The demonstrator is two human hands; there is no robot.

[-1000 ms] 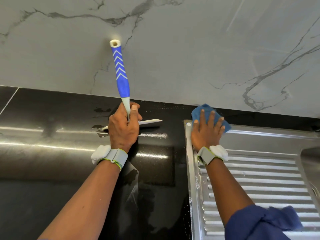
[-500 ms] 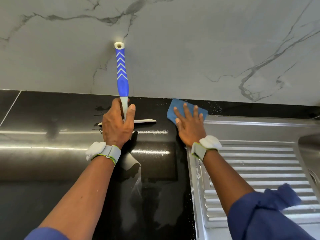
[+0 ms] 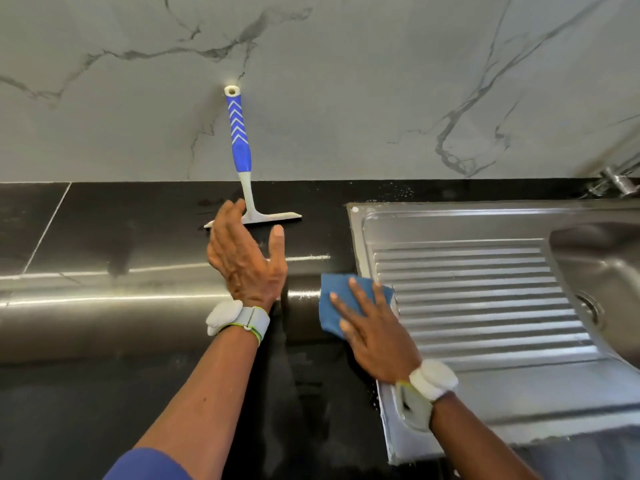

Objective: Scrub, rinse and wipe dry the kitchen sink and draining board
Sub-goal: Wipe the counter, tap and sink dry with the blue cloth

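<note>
A steel draining board (image 3: 478, 292) with ridges fills the right side, and the sink bowl (image 3: 602, 271) lies at its far right. My right hand (image 3: 374, 327) presses a blue cloth (image 3: 334, 299) flat with straight fingers on the black counter, at the board's left edge. My left hand (image 3: 247, 261) hovers with relaxed fingers and holds nothing, just in front of a squeegee (image 3: 240, 154). The squeegee has a blue and white handle, leans against the marble wall, and rests its blade on the counter.
The black glossy counter (image 3: 104, 306) stretches left of the board, with water spots near the back. The grey marble wall (image 3: 381, 81) rises behind. Part of a chrome tap (image 3: 616, 181) shows at the far right.
My left hand has let go of the squeegee, which now stands leaning on the wall. My right hand has slid the cloth from the board's back corner toward me along its left edge.
</note>
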